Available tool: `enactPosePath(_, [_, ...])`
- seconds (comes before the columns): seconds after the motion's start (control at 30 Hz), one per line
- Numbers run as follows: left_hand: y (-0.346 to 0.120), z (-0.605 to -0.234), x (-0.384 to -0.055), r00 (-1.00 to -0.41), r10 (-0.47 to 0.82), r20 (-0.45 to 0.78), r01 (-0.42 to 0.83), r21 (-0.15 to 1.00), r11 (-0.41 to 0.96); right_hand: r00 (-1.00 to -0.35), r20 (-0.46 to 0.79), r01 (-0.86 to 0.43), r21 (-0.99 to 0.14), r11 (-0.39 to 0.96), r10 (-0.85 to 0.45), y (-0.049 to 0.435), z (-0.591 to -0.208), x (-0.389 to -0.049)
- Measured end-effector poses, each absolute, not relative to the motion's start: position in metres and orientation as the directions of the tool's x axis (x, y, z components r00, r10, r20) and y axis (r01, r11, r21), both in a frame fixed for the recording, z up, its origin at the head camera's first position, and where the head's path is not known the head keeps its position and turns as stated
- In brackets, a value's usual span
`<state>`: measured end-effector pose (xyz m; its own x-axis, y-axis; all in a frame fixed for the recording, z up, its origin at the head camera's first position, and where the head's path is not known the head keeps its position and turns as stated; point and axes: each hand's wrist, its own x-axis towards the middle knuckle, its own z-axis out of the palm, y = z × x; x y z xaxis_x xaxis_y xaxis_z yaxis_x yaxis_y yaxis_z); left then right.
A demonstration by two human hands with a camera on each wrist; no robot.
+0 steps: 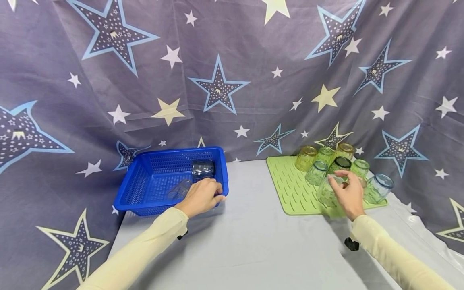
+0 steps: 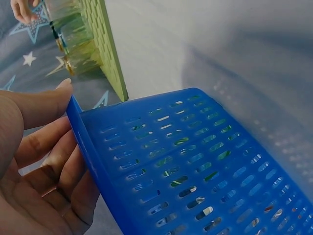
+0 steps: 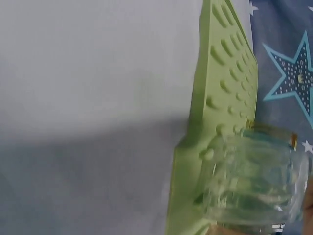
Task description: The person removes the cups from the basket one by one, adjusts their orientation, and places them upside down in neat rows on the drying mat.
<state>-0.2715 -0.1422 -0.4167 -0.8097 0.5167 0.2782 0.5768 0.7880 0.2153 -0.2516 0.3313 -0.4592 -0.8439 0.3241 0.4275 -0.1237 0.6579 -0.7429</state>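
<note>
At the right end of the blue basket [image 1: 125, 197], my left hand [image 1: 204, 193] reaches over the rim with loosely curled fingers. In the left wrist view its thumb [image 2: 54, 100] lies by the rim; nothing shows in its grasp. Inside, a dark glass [image 1: 203, 168] lies on its side behind that hand, and a clear glass [image 1: 179, 190] lies to its left. My right hand [image 1: 349, 193] holds a clear glass [image 1: 327, 194] by its upper part at the front of the green mat [image 1: 284, 183]. In the right wrist view this glass [image 3: 254, 178] is against the mat; the fingers are mostly out of frame.
Several tinted glasses stand on the mat behind and beside my right hand, among them a yellow glass [image 1: 306, 158] and a blue-rimmed glass [image 1: 378, 188]. White tabletop [image 1: 246, 217] lies between basket and mat. A starry curtain [image 1: 246, 92] hangs behind.
</note>
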Motion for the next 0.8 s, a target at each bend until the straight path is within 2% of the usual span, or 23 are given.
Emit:
enactPosePath(0.27, [-0.148,-0.415,-0.270,-0.817,0.526,0.235,0.573,0.239,0.784,-0.897,0.392,-0.220,-0.797,0.563,0.204,0.308,-0.464,-0.252])
enactPosePath(0.5, [-0.153,-0.414,-0.274,-0.822,0.520,0.233,0.568,0.259,0.781,-0.915,0.384,-0.279,-0.821,0.497,0.120,0.286,-0.471,-0.256])
enactPosePath(0.8, [-0.173,-0.404,-0.284,-0.846,0.480,0.230,0.531,0.288,0.797,-0.954,0.299,-0.279,-0.872,0.402,-0.014,0.246,-0.486,-0.263])
